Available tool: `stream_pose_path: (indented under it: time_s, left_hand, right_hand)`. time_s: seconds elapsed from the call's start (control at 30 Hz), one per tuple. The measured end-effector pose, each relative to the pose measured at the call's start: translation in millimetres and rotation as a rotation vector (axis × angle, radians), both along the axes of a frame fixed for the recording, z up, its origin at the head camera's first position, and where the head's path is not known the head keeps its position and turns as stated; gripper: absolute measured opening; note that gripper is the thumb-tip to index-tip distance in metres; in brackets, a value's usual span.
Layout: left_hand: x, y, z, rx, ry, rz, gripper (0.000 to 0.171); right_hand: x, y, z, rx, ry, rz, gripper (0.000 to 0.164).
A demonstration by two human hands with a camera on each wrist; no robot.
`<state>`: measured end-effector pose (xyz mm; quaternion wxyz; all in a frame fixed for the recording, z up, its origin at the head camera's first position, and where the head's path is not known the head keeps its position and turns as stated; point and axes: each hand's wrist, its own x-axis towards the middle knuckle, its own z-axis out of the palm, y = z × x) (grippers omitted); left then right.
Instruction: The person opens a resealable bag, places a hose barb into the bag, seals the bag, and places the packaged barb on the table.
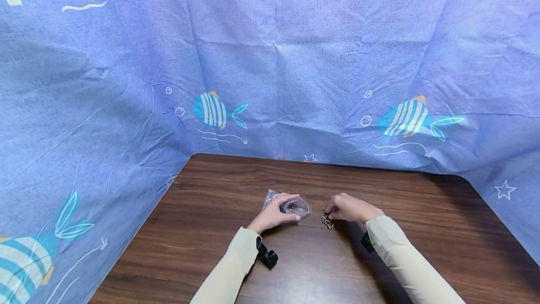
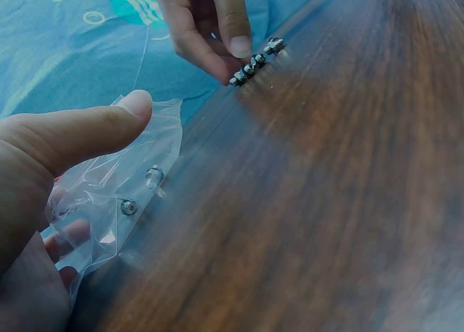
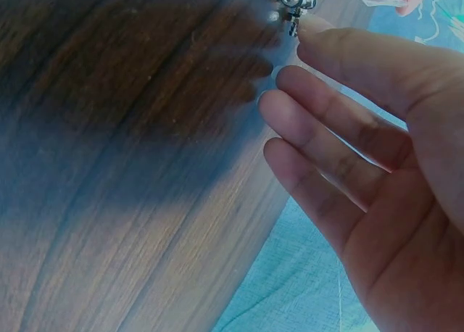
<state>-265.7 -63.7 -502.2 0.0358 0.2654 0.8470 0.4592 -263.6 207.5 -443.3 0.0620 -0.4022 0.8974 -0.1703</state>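
My left hand [image 1: 273,214] curves round a clear plastic bag [image 2: 98,169], thumb on one side and fingers on the other. Some fingers show through the film. Inside the bag lie small shiny metal fittings [image 2: 129,206]. To its right, my right hand [image 1: 349,208] reaches down to a small cluster of similar metal fittings [image 1: 326,222] on the table. Its thumb tip [image 3: 310,27] meets one small metal fitting [image 3: 293,26] at the cluster's edge, apparently in a pinch. The index finger is mostly hidden behind the thumb, while the other fingers hang loosely bent.
A dark brown wooden table [image 1: 211,186] lies under both hands. Behind and left of it hangs a blue cloth [image 1: 320,74] printed with fish. A black wrist strap [image 1: 266,253] sits on the left wrist, and another dark device [image 1: 368,242] on the right.
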Motion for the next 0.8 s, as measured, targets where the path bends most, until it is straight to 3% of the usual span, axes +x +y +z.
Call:
stream_pose_path:
  time_s: [0.33, 0.8]
  left_hand:
    - [0.7, 0.0, 0.9, 0.007, -0.014, 0.003, 0.063]
    - [1.0, 0.0, 1.9, 0.001, -0.021, 0.001, 0.064]
  right_hand:
    - [0.7, -4.5, -0.3, 0.000, 0.089, 0.063, 0.009]
    - [-0.1, -5.2, -2.6, 0.021, 0.120, 0.027, 0.009]
